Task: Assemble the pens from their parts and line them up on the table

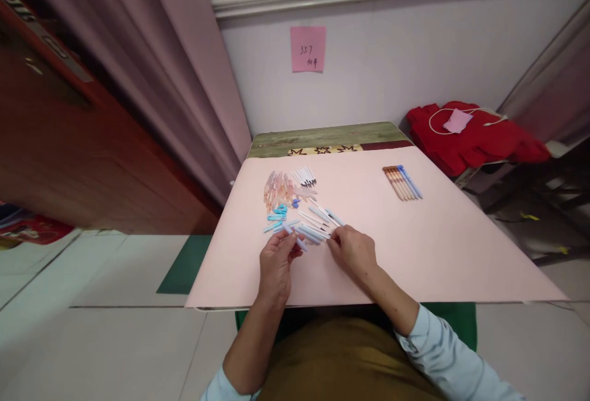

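My left hand [278,256] is closed around a light blue pen barrel [295,238], which slants between the thumb and fingers. Over the loose pen parts is my right hand [354,252], its thumb and fingers pinched at the ends of thin white sticks; what exactly they grip is hidden. Between the hands lie several pale blue barrels [310,234] and white pen refills [313,219] with dark tips. Bright turquoise clip pieces [277,214] and a small dark blue piece [295,203] sit just beyond my left hand.
Clear, orange-tinted pen parts [278,192] are heaped farther back, beside a bundle of white refills [304,176]. A row of brown and blue pens [402,182] lies at the right on the pink table cover [442,247]. Red cloth [474,139] with a white cable is beyond the table.
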Available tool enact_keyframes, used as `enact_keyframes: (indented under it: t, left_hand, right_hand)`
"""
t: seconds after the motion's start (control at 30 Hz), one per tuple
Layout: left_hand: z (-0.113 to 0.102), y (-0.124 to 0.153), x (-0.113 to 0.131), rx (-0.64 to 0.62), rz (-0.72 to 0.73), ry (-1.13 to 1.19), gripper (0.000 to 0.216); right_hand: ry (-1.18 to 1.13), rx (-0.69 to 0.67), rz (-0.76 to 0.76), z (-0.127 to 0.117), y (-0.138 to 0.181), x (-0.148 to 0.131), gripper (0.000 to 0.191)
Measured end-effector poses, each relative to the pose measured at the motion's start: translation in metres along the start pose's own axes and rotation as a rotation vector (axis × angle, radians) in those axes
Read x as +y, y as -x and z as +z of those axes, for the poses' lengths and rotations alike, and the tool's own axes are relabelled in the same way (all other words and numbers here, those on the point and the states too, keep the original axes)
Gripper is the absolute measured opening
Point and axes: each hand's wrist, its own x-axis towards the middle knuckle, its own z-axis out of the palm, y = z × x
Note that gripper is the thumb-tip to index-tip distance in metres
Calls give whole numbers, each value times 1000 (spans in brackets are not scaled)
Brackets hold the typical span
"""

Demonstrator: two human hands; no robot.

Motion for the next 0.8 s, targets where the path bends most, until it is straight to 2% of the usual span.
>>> enact_keyframes:
  t: [0.13,0.27,0.37,0.47,0.53,0.6,0.67,0.8]
  left_hand:
    - [0,-2,-1,-35,-8,-33,34]
    - [2,-2,-3,-52,-4,-60,34]
    - [8,2,-7,-82,12,-110,33]
    - [17,8,-10,-147,-6,-154,33]
    - [21,13,-12,-187,-27,-167,32]
    - [23,16,-12,-221,-29,-181,30]
    - [22,17,-14,-254,-4,-202,26]
    - [18,19,-21,-324,108,-274,21]
  right_hand:
    - [17,-24,-40,-7,-3,2,14]
    - [-194,43,-2,-13,-6,17,12]
    - [-648,48,20,-14,-5,25,16]
    - [-1188,-55,103,-16,0,24,31]
    - [-1401,-118,179,-20,5,20,43]
    - [-1487,-127,227,-26,9,15,45]
    - [-1494,-62,226,-34,11,9,42]
    - [-1403,113,61,-50,13,-2,34]
